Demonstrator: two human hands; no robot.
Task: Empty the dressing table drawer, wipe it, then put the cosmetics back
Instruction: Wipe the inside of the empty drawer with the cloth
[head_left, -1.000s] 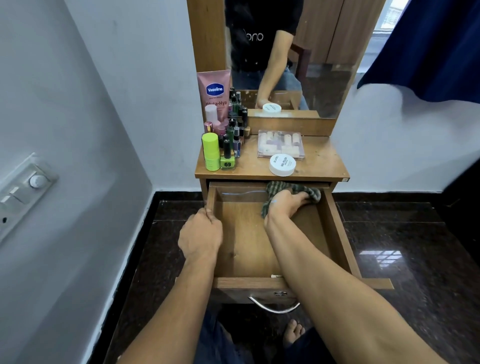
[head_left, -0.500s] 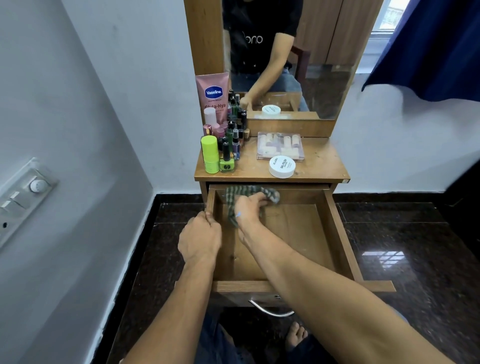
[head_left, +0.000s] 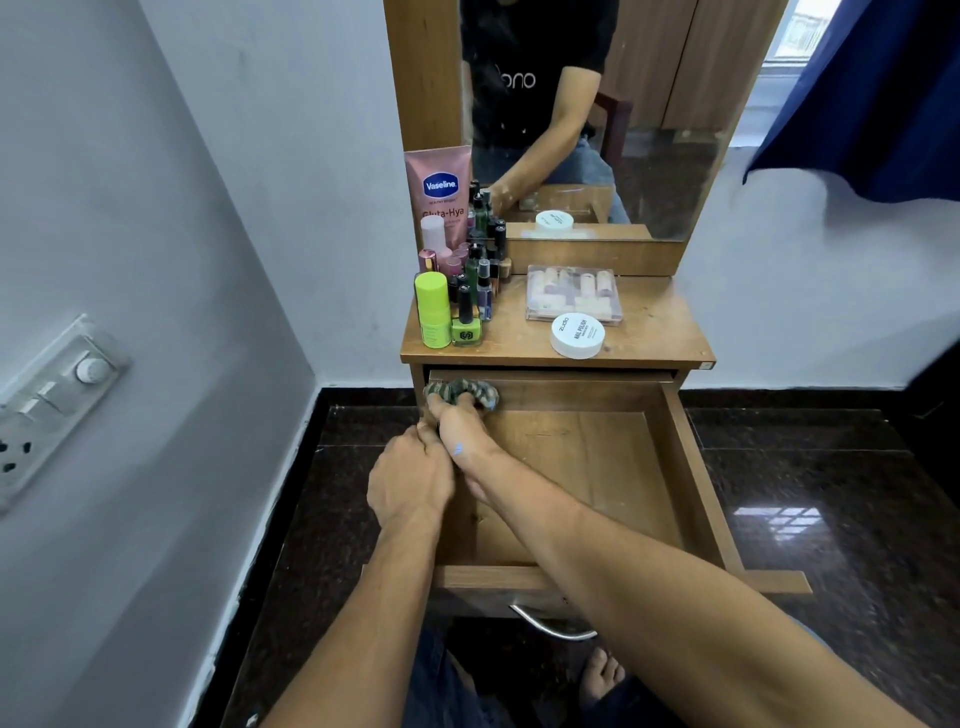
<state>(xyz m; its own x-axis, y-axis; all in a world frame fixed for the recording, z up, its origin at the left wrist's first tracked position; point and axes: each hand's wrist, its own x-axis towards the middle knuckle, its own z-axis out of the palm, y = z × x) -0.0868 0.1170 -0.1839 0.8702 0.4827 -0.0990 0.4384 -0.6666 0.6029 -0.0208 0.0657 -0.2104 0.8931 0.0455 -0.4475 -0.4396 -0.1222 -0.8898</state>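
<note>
- Head view, bottom centre: the drawer (head_left: 696, 467) is pulled well out, its metal handle (head_left: 550, 626) nearest us. The inside is bare, so emptying looks done and wiping is the step in hand.
- Left hand (head_left: 410, 480), centre left: fingers are curled over the drawer's left wall. That's a bracing grip, likely to stop the drawer sliding under the scrubbing.
- Right hand (head_left: 460, 426), just beyond it: fingers are bunched into a checked cloth (head_left: 460, 392), driving it into the back left corner, where dust would collect.
- Table top (head_left: 660, 332), mid-frame: bottles (head_left: 475, 291) are packed at the left, with a clear box (head_left: 574, 293) and a white jar (head_left: 577, 336) to their right. The cosmetics are parked close by, handy for going back in, which hasn't started.
- Mirror (head_left: 675, 130), top of frame: a pink tube (head_left: 440, 192) stands at its left edge.
</note>
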